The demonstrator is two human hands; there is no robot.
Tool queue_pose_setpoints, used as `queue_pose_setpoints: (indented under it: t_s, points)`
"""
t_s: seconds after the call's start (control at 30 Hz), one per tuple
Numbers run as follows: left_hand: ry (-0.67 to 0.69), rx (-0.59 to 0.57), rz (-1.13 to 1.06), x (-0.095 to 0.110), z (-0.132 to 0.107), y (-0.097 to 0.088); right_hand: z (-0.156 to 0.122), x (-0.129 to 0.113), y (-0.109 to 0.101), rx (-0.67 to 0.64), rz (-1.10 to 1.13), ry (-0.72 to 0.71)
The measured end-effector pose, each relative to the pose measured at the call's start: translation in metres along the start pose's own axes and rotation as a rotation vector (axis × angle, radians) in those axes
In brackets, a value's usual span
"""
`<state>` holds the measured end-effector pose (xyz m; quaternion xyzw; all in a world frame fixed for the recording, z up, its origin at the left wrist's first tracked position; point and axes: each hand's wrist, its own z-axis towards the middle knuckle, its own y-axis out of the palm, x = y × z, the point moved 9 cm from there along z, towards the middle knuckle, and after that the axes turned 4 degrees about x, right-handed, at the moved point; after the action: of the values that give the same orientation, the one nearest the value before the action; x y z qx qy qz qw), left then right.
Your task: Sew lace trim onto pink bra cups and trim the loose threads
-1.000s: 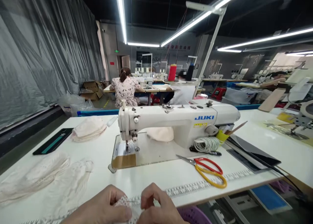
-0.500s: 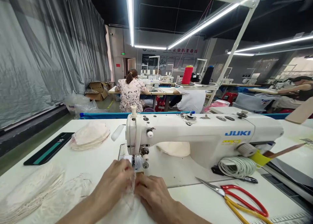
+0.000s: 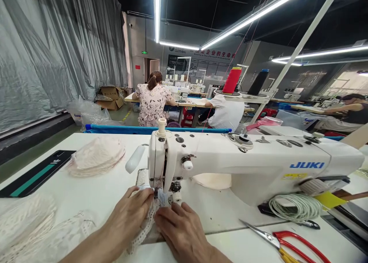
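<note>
A strip of white lace fabric runs up to the presser foot of the white JUKI sewing machine. My left hand is closed on the lace's left edge, its fingertips right beside the foot. Just to the right of the strip, my right hand has its fingers bent and pressed together at the lace's edge, below the needle area. Part of the lace is hidden under my left hand and wrist.
Stacked cream fabric pieces and lace pieces lie on the left, near a black-and-green case. Red-and-yellow-handled scissors and a coil of pale cord lie on the right. People sit at machines beyond.
My view has shifted closer to the machine. My hands have moved slightly apart, and the lace strip between them now shows more plainly, curving down from the foot.
</note>
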<state>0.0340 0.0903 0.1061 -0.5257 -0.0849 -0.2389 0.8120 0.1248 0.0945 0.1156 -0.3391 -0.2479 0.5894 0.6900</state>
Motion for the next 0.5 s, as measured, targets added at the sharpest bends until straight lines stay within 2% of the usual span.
queue_pose_setpoints:
  t_s: [0.1, 0.2, 0.5]
  points:
    - [0.014, 0.025, 0.074, -0.004, 0.011, -0.004, 0.001, 0.006, 0.003, -0.014, -0.022, 0.022]
    - [0.073, -0.034, 0.176, 0.0, 0.018, -0.001, 0.001, 0.009, 0.005, -0.018, -0.036, 0.033]
    - [0.095, -0.012, 0.243, -0.007, 0.019, 0.002, -0.003, 0.012, 0.006, 0.002, -0.034, 0.051]
